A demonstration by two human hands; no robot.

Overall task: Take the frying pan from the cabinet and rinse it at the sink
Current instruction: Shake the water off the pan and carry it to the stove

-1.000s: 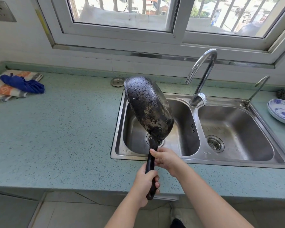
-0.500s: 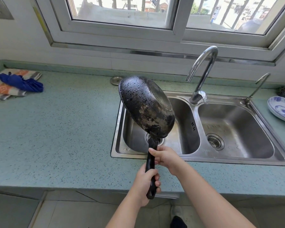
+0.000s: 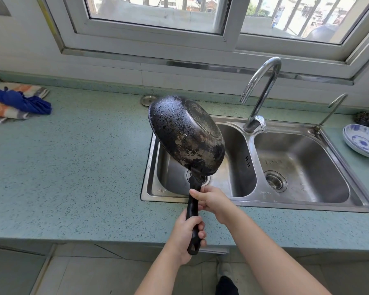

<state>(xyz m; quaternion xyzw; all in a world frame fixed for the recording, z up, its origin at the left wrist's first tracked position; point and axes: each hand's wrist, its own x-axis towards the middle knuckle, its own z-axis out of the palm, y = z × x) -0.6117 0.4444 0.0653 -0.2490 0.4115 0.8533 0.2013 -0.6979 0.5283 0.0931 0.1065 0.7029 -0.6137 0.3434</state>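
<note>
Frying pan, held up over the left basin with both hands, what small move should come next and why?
Probably give it a short shake over the left basin. The frying pan is tilted, underside beaded with droplets, no water runs from the faucet, so rinsing looks done. The left hand and right hand both grip the handle, ready to shake.
</note>
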